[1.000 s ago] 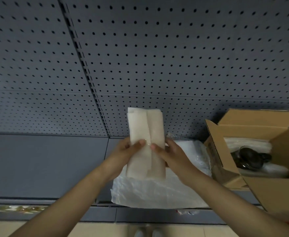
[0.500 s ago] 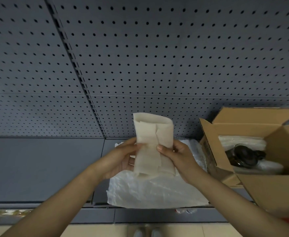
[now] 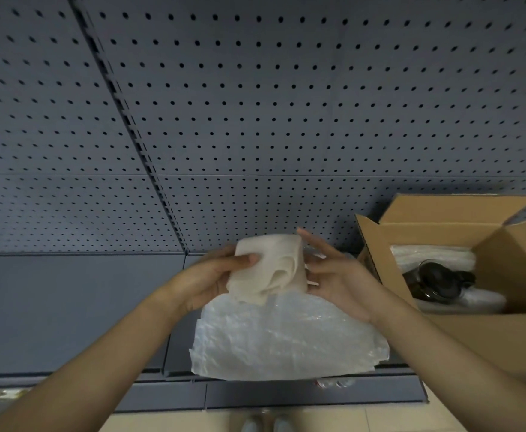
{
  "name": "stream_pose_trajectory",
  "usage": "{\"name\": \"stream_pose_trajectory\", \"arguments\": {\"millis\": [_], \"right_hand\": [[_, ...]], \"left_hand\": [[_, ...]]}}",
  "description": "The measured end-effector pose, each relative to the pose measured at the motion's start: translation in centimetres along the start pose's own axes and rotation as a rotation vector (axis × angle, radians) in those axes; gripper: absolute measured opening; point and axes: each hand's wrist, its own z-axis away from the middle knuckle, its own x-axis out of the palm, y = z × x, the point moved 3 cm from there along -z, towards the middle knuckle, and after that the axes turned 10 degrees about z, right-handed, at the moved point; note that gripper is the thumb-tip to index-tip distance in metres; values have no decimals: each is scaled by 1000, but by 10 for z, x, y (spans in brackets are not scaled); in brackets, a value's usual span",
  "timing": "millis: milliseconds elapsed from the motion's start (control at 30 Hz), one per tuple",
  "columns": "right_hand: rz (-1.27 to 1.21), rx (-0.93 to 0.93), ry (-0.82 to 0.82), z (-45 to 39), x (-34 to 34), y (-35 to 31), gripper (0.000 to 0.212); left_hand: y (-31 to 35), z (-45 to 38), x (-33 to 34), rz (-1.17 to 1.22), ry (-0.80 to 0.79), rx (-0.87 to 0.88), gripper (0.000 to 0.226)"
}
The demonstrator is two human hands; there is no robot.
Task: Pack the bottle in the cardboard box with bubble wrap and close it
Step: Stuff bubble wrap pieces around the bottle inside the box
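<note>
**Cream foam sheet held folded between 2 hands above the bubble wrap**

Cream-white and soft-looking, a folded foam sheet point(image 3: 268, 268) sits between both hands in front of the grey pegboard wall point(image 3: 255, 120). The left hand point(image 3: 207, 282) grips its left side, thumb curled over the front face and the other fingers hidden behind it. The right hand point(image 3: 336, 275) stands flat against the sheet's right edge, fingers straight and pointing up, palm turned toward the fold; it touches the sheet without curling round it.

Below the hands a crumpled piece of clear bubble wrap point(image 3: 286, 338) lies on the grey shelf point(image 3: 68, 307), its near edge hanging slightly over the shelf front. Just to the right stands the cardboard box point(image 3: 473, 335), flaps up and open. Inside it, the bottle point(image 3: 439, 280) lies on its side, dark cap end showing, bedded on more white wrapping point(image 3: 433, 257) that lines the box.

At the bottom edge, pale floor tiles point(image 3: 168, 422) and the tips of 2 light shoes point(image 3: 265, 424) show.
</note>
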Motion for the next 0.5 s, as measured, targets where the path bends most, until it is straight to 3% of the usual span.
{"name": "stream_pose_trajectory", "arguments": {"millis": [67, 133, 267, 500], "right_hand": [[-87, 36, -11, 1, 1, 0, 59], [117, 42, 61, 2, 8, 2, 57], [357, -11, 384, 7, 14, -4, 53], [455, -229, 528, 53, 4, -37, 50]], "left_hand": [[-1, -3, 0, -36, 70, 86, 33], [-1, -5, 3, -101, 131, 144, 38], [5, -7, 14, -144, 185, 217, 44], [25, -15, 62, -284, 37, 261, 57]]}}
